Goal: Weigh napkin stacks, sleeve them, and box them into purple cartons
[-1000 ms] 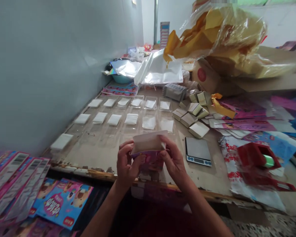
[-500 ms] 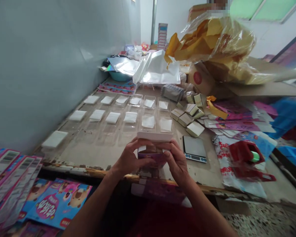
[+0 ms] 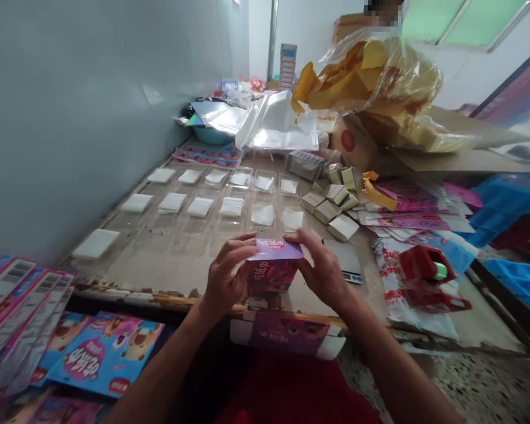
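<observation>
Head view: left hand (image 3: 225, 277) and right hand (image 3: 320, 271) clasp pink box (image 3: 271, 268).

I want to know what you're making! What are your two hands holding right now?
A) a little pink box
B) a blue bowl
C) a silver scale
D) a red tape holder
A: the left hand and the right hand both grip the little pink box from its sides, above the table edge.
</observation>
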